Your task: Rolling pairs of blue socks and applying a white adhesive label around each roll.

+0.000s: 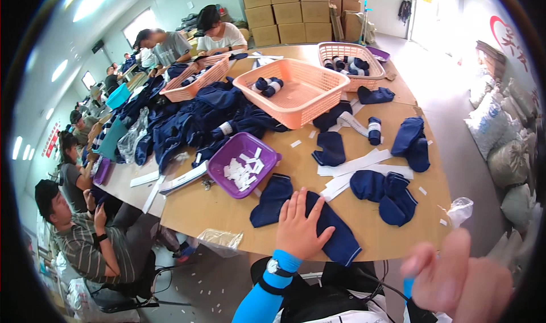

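Observation:
My left hand (300,223) lies flat on a folded navy cloth piece (336,236) at the near table edge, fingers spread. Another navy cloth piece (269,201) sits just left of the fingers. Raised close at the lower right, my right hand (463,280) is badly blurred; some fingers look bent, and I see nothing in it. Beyond the left hand is a purple basin (272,157) of small white labels. Folded navy pieces (392,198) and long white paper strips (355,165) lie to the right, near a navy roll with a white band (374,131).
Peach plastic baskets (304,118) holding navy rolls stand across the table's far side. A large heap of navy cloth (193,115) covers the left. Co-workers sit at the left, including a person in a striped shirt (85,246). White sacks (492,124) line the right wall.

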Demonstrator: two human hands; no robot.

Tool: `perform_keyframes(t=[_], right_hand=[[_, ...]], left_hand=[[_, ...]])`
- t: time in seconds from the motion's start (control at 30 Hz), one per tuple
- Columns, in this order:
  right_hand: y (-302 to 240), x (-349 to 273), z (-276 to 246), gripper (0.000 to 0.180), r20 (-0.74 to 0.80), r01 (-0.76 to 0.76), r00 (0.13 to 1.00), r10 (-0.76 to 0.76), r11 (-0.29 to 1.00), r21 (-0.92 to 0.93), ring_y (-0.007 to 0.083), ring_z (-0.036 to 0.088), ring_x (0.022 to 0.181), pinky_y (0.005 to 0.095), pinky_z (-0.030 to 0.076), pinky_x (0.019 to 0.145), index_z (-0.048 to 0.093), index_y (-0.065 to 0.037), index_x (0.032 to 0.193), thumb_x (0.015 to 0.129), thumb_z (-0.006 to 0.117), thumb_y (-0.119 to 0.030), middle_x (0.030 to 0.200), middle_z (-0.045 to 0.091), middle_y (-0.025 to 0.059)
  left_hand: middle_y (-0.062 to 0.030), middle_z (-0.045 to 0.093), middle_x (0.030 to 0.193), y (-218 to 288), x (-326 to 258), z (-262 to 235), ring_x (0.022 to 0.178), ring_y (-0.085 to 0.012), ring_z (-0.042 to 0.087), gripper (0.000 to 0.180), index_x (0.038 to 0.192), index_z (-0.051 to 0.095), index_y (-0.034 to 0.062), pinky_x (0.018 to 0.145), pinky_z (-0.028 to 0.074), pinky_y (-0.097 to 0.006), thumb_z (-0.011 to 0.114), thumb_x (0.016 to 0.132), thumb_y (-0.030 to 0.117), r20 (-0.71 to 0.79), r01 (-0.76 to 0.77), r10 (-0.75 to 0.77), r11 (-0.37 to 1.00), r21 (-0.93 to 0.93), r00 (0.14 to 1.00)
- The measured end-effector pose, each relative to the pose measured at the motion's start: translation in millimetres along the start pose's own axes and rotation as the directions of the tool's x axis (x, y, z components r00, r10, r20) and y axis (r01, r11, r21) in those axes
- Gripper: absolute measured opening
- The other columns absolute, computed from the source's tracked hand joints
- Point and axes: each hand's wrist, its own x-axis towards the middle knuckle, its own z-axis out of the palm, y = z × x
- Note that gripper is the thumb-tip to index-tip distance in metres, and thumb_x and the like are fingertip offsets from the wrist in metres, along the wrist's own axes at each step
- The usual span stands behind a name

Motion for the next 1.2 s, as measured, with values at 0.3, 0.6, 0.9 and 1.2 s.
perform_keyframes(t=[0.3, 0.6, 0.9, 1.2], right_hand=[[-32, 14, 55, 0.049, 0.017, -0.195, 0.976, 0.216, 0.84, 0.506, 0.0217, 0.069, 0.101, 0.0431, 0.049, 0.105, 0.061, -0.009, 0.138, 0.114, 0.048, -0.05, 0.117, 0.074, 0.0157], [25, 6, 79, 0.051, -0.082, -0.172, 0.97, 0.229, 0.885, 0.433, 0.0307, 0.062, 0.111, 0.0604, 0.046, 0.102, 0.067, -0.012, 0.114, 0.113, 0.043, -0.056, 0.103, 0.072, 0.0205], [50, 5, 57, 0.069, 0.142, -0.305, 0.952, 0.273, 0.892, 0.333, 0.0396, 0.053, 0.129, 0.0572, 0.048, 0.099, 0.069, -0.009, 0.096, 0.113, 0.029, -0.063, 0.11, 0.069, 0.0233], [57, -8, 5, 0.081, 0.296, -0.258, 0.88, 0.37, 0.898, -0.357, 0.0453, 0.039, 0.15, 0.0582, 0.033, 0.12, 0.076, 0.001, 0.119, 0.113, 0.025, -0.062, 0.137, 0.065, 0.0243]], left_hand=[[-0.0268, 0.038, 0.167, 2, -2, -4, 0.153, -0.0444, 0.039, 0.077, 0.157, 0.055, 0.0156, 0.126, 0.029, -0.055, 0.074, 0.092, 0.053, -0.026, -0.029, 0.027, 0.999, -0.045, 0.999], [-0.028, 0.037, 0.167, -5, -5, 2, 0.154, -0.0446, 0.037, 0.078, 0.157, 0.053, 0.0138, 0.127, 0.029, -0.054, 0.073, 0.093, 0.053, -0.031, -0.006, 0.004, 0.998, -0.058, 0.999], [-0.0278, 0.035, 0.168, -4, -3, 7, 0.156, -0.0437, 0.035, 0.079, 0.159, 0.052, 0.0138, 0.127, 0.028, -0.055, 0.073, 0.093, 0.053, -0.024, -0.005, 0.003, 0.995, -0.095, 1.0], [-0.0277, 0.031, 0.171, -13, -12, 5, 0.159, -0.0442, 0.029, 0.082, 0.159, 0.051, 0.0106, 0.129, 0.026, -0.053, 0.075, 0.09, 0.049, -0.054, 0.013, -0.019, 0.995, -0.1, 0.998]])
